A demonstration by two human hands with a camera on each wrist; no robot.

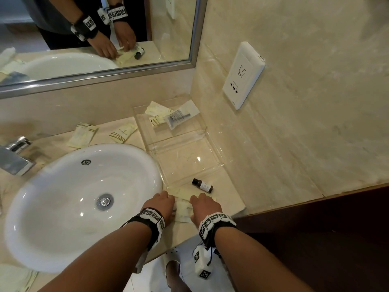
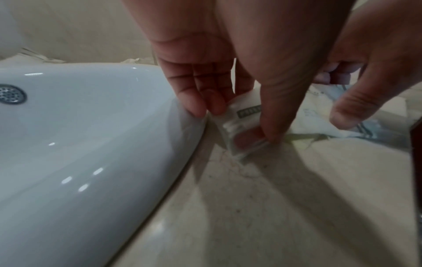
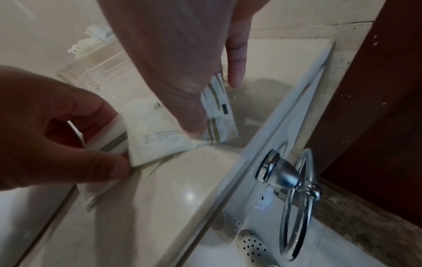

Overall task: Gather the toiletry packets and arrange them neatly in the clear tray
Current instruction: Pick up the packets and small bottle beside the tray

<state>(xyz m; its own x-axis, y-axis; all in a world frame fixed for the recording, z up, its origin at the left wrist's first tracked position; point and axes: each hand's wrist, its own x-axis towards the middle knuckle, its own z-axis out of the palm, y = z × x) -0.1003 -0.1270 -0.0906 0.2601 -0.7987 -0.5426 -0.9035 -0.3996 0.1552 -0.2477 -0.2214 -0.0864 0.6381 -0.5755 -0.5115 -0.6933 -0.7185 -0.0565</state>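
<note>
Hands low at the front edge of the marble counter (image 1: 229, 186), right of the white sink (image 1: 63, 207). Left hand (image 1: 161, 205) pinches a small clear sachet (image 2: 242, 126) between thumb and fingertips; one corner touches the counter right beside the sink rim. Right hand (image 1: 205, 208) has thumb pressed down on a cream packet (image 3: 155, 130), index finger held out straight past it. Whether the rest of the right fingers curl under the packet, cannot tell. A second striped packet (image 3: 217, 115) lies partly under the same thumb, serrated edge showing. Exact count in this near pile unclear; edges overlap under both hands.

Clear tray (image 1: 212, 152) sits against the side wall, behind the hands. Two sections visible: near section bare, far section holding items. In the far section, one clear-wrapped packet with a dark comb-like item (image 1: 179, 118), plus cream packets (image 1: 156, 109) beneath it, at least two, overlapped so count uncertain.

One small dark bottle (image 1: 202, 185) lies on its side on the counter, between the tray's near edge and the right hand, touching neither.

Two cream packets with gold stripes (image 1: 123, 133) lie loose behind the sink, left of the tray, well apart from the hands. One faucet (image 1: 15, 153) at far left. One wall outlet plate (image 1: 244, 74) above the tray. One chrome towel ring (image 3: 297, 204) below the counter edge.
</note>
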